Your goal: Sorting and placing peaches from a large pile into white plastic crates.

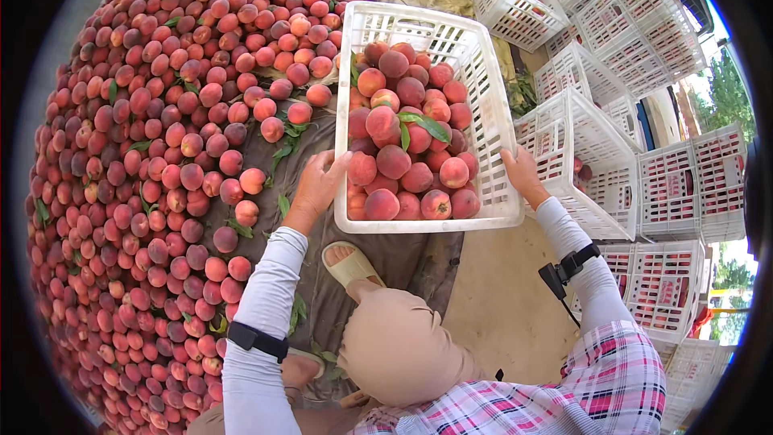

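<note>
A white plastic crate [430, 226] is held in front of me, partly filled with red peaches [394, 161] and a few green leaves [430, 127] on top. The peaches lie mostly towards its left side, and the right wall shows bare. My left hand [320, 184] grips the crate's left side near the close corner, thumb on the rim. My right hand [524, 175] grips the right side, thumb at the rim; its other fingers are mostly hidden behind the crate wall. A large heap of loose peaches [163, 175] spreads along my left.
White crates [604, 160] stand at the right, several stacked and holding peaches. Another crate [513, 3] with peaches stands beyond the held one. A dark cloth [241, 266] with loose leaves lies under the heap's edge. My sandalled foot [349, 263] is below the crate.
</note>
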Available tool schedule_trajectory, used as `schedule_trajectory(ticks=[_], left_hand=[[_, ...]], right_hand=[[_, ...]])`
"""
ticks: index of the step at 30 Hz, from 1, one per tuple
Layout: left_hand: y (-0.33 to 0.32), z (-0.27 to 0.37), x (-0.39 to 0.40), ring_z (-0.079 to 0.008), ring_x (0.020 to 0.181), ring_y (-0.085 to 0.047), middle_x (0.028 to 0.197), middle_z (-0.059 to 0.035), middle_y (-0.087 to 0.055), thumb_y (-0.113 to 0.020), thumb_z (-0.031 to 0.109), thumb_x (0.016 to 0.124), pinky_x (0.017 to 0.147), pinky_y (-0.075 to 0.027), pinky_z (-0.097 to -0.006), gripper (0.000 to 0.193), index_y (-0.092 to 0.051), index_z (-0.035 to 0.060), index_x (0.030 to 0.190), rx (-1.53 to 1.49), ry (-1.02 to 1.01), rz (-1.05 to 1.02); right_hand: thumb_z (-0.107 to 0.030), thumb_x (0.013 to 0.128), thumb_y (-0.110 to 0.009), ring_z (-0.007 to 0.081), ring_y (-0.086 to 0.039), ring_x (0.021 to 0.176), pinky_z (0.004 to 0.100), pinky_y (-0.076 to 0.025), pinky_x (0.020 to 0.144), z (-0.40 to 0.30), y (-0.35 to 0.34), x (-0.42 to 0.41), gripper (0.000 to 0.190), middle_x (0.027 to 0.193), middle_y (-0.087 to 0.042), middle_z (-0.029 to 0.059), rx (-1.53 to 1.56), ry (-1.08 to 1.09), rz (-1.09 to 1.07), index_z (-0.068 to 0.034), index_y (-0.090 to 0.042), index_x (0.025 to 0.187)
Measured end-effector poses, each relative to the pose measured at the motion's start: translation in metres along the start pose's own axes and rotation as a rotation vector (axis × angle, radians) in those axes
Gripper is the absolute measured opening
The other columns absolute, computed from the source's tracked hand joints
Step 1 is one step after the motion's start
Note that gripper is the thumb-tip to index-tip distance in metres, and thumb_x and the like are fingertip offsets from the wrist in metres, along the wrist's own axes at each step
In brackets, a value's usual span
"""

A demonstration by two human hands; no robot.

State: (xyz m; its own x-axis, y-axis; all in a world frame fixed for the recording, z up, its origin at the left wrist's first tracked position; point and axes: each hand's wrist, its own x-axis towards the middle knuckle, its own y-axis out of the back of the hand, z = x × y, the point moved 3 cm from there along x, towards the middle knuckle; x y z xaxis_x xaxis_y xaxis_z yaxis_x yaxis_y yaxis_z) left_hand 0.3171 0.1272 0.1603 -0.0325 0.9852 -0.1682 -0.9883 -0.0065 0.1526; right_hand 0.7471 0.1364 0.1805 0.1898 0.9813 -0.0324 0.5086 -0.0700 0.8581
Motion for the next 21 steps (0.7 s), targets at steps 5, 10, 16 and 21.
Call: schedule_trajectory(ticks=[5, 10, 16, 21], left_hand=[[0.152, 0.039, -0.048, -0.0197, 0.099, -0.060, 0.107, -0.0143, -0.062, -0.060, 0.026, 0.086, 0.086, -0.047, -0.0308, 0.041, -0.057, -0.0013, 0.117, 0.490, 0.053, -0.056], [0.382, 0.056, -0.210, -0.0187, 0.102, -0.057, 0.110, -0.0117, -0.061, -0.052, 0.018, 0.090, 0.088, -0.045, -0.0303, 0.034, -0.055, -0.0029, 0.117, 0.630, 0.338, 0.185], [0.471, -0.017, -0.504, -0.0156, 0.092, -0.053, 0.112, -0.0049, -0.055, -0.051, 0.020, 0.093, 0.075, -0.046, -0.0256, 0.035, -0.053, -0.0020, 0.120, 0.426, 0.594, 0.598], [0.295, -0.153, -0.608, -0.0170, 0.090, -0.056, 0.107, -0.0076, -0.058, -0.052, 0.020, 0.091, 0.075, -0.047, -0.0283, 0.031, -0.055, -0.0017, 0.113, 0.215, 0.984, 0.497]], right_hand=[[-0.036, 0.089, -0.053, 0.0390, -0.061, 0.093, 0.0428, -0.046, 0.081, 0.002, -0.001, -0.002, 0.042, 0.095, -0.065, 0.0243, -0.015, 0.015, 0.019, 0.002, -0.060, 0.106], [-0.035, 0.090, -0.053, 0.0398, -0.061, 0.092, 0.0434, -0.046, 0.080, 0.013, -0.007, 0.007, 0.040, 0.094, -0.064, 0.0247, -0.019, -0.018, 0.051, 0.003, -0.060, 0.100], [-0.032, 0.086, -0.058, 0.0409, -0.055, 0.101, 0.0463, -0.045, 0.086, -0.036, 0.008, -0.010, 0.045, 0.110, -0.056, 0.0249, -0.549, 0.167, 0.076, 0.003, -0.049, 0.113], [-0.020, 0.082, -0.061, 0.0373, -0.054, 0.098, 0.0403, -0.044, 0.088, -0.130, -0.025, -0.028, 0.038, 0.111, -0.055, 0.0207, -0.190, 0.802, -0.111, 0.001, -0.052, 0.112]])
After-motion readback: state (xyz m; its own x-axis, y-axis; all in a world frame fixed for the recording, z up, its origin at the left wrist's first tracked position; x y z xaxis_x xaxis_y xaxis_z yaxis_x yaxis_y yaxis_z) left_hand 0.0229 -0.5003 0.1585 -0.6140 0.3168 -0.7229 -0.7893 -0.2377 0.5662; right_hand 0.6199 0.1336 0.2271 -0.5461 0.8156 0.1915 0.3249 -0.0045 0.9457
